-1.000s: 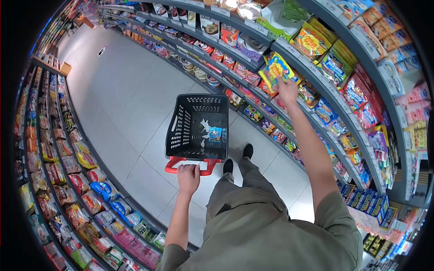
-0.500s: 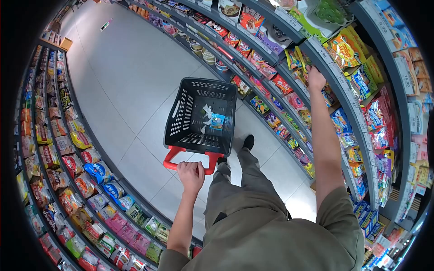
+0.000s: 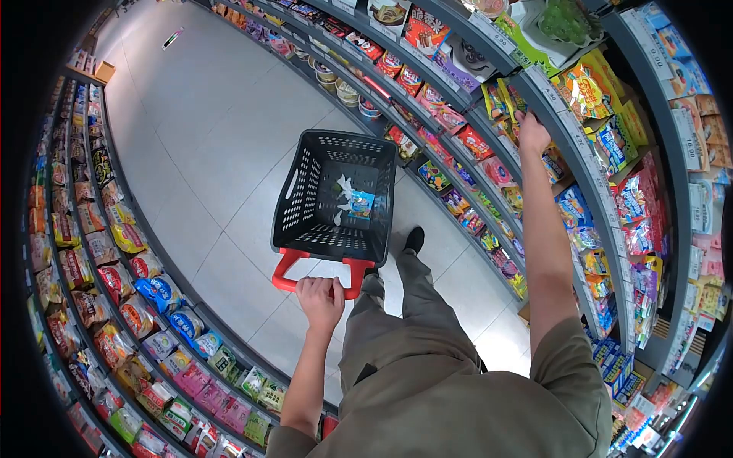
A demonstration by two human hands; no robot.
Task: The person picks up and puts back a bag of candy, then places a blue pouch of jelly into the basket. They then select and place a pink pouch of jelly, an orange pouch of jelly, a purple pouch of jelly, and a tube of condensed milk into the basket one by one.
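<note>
My left hand [image 3: 321, 300] is closed round the red handle [image 3: 357, 276] of a black shopping basket [image 3: 305, 243]. Inside the basket lie a small blue packet [image 3: 362, 204] and some crumpled white pieces. On the right, my right arm reaches into a shelf, where my right hand [image 3: 533, 133] has its fingers bent at the edge of a yellow snack bag [image 3: 500, 101]. The fingertips are partly hidden, but they seem to pinch the bag. More colourful bags, such as a yellow-and-orange one [image 3: 589, 90], stand on the tier nearer me.
Curved shelves of packaged snacks [image 3: 114, 282] run along the left. More tiered shelves with price labels [image 3: 550, 90] line the right, close to my arm. Between them runs a tiled floor [image 3: 206, 145]. My shoe [image 3: 414, 239] is just right of the basket.
The view has shifted slightly, and the basket sits a little further left in it. My left hand keeps its hold on the handle; my right hand stays at the yellow bag.
</note>
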